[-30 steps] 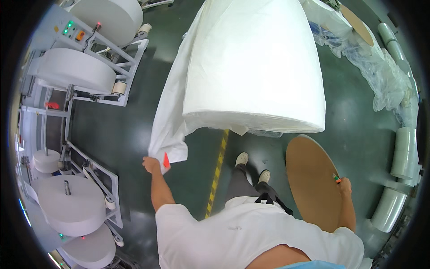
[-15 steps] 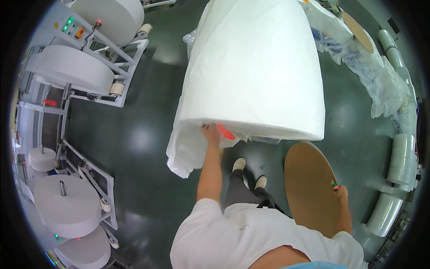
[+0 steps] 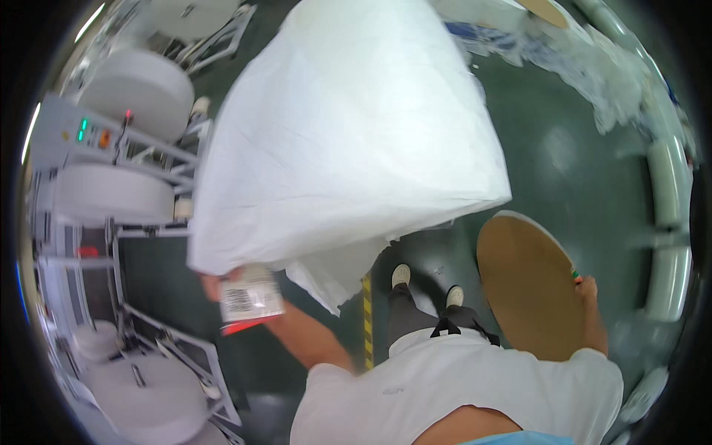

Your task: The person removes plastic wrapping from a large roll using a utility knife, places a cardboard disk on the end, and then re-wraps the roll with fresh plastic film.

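A big roll stands before me, draped in a thin white sheet point(image 3: 356, 141). My left hand point(image 3: 213, 286) is closed at the sheet's lower left corner, its fingers partly hidden. A white, shiny, label-like piece point(image 3: 252, 299) with printing and a red edge hangs over that wrist; whether the hand holds it too, I cannot tell. On my right, a large round brown board point(image 3: 530, 289) stands tilted on edge. My right hand point(image 3: 586, 288) grips its right rim. A small green and orange object point(image 3: 576, 277) shows at those fingers, its kind unclear.
Machines with white material rolls point(image 3: 115, 194) and metal frames line the left side. Clear-wrapped rolls point(image 3: 670, 282) lie along the right edge. Crumpled plastic film point(image 3: 586, 70) sits at the far right. A yellow-black floor stripe point(image 3: 368, 322) runs beside my shoes point(image 3: 401, 276).
My left hand has swung left, drawing the sheet's edge with it across the roll's near end. The printed face of the red-edged piece now shows. My right hand stays on the board.
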Tool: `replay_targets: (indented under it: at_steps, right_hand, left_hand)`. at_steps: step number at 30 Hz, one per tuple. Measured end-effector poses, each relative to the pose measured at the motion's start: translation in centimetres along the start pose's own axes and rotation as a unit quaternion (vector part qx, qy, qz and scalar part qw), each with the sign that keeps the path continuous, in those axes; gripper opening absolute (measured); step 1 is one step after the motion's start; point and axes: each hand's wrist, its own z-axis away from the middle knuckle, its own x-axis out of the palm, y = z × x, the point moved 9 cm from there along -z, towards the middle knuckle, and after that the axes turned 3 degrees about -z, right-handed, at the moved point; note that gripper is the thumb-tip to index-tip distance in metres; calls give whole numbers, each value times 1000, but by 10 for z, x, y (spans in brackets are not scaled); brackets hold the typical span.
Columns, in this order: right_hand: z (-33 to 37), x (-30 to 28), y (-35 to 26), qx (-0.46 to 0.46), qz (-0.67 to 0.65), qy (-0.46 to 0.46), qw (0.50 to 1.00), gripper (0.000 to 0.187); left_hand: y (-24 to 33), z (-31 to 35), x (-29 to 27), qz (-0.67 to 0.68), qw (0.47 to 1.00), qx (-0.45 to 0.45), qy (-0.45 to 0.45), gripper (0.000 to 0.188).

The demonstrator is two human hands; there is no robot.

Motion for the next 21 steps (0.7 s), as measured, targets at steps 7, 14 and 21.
replay_targets:
  at_steps: [7, 14, 21]
  right_hand:
    - [18, 7, 79, 72, -151, 5, 986, 29]
    - [5, 25, 214, 107, -181, 20, 978, 30]
    - [93, 106, 377, 233, -275, 38, 932, 31]
  left_hand:
    - [263, 28, 334, 219, 939, 153, -218, 37]
    - [175, 707, 614, 231, 716, -32, -658, 28]
    - [144, 1182, 360, 139, 174, 8, -975, 18]
